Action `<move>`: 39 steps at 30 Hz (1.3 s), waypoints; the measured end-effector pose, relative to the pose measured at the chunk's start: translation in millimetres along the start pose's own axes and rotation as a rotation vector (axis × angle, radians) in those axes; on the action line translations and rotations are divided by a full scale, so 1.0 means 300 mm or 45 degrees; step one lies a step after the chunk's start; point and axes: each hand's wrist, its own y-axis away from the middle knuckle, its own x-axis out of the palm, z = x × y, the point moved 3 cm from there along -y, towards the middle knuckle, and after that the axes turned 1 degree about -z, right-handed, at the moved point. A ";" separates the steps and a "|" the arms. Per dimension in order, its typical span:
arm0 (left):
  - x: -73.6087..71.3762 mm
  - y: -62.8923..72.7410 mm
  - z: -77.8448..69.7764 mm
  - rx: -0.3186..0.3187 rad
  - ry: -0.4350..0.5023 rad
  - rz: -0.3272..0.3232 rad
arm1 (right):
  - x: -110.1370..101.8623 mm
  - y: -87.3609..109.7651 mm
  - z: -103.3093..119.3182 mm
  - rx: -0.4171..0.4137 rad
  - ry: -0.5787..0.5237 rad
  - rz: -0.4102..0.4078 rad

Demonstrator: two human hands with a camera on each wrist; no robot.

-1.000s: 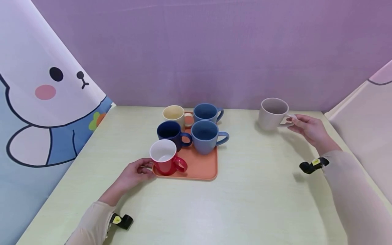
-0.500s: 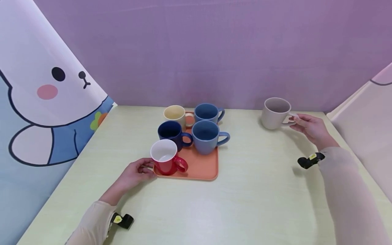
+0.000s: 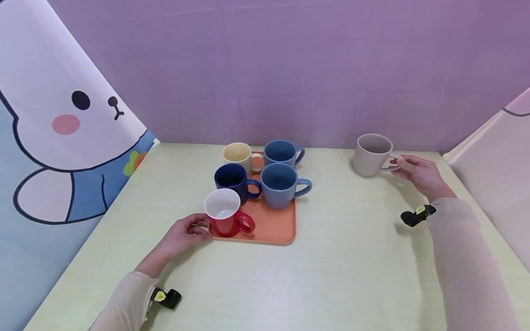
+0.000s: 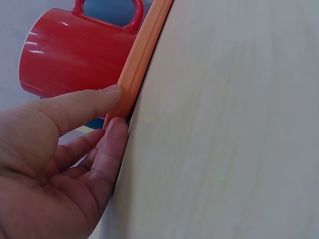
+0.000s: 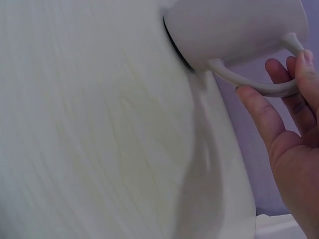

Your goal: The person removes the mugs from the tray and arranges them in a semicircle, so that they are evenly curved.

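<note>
My right hand (image 3: 420, 177) holds the handle of a light grey mug (image 3: 368, 158) at the back right of the table. The mug is upright, its base at the tabletop. In the right wrist view, thumb and fingers pinch the mug's handle (image 5: 254, 85). At the orange tray's (image 3: 273, 230) near left corner, my left hand (image 3: 182, 236) pinches the rim between thumb and fingers, as the left wrist view shows. A red mug (image 3: 225, 225), white inside, stands on that corner beside the hand.
Also on the tray are a dark blue mug (image 3: 232, 179), a cream mug (image 3: 238, 154) and two lighter blue mugs, one in front (image 3: 277, 188) and one behind (image 3: 279, 151). A purple cloth (image 3: 290, 69) backs the pale table (image 3: 339, 266). Printed cloth (image 3: 41, 174) hangs at left.
The grey mug has shifted slightly right and then down a little, still held by the handle. My right forearm has swung slightly left. The left hand and tray stay put.
</note>
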 end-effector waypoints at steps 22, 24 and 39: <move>0.005 0.005 -0.006 -0.034 -0.003 -0.009 | -0.040 0.021 -0.018 0.015 -0.003 0.160; 0.005 0.006 -0.006 -0.033 -0.009 -0.008 | -0.044 0.022 -0.025 0.008 0.001 0.177; 0.001 0.005 -0.010 -0.016 -0.022 -0.002 | -0.041 0.021 -0.031 0.045 -0.005 0.260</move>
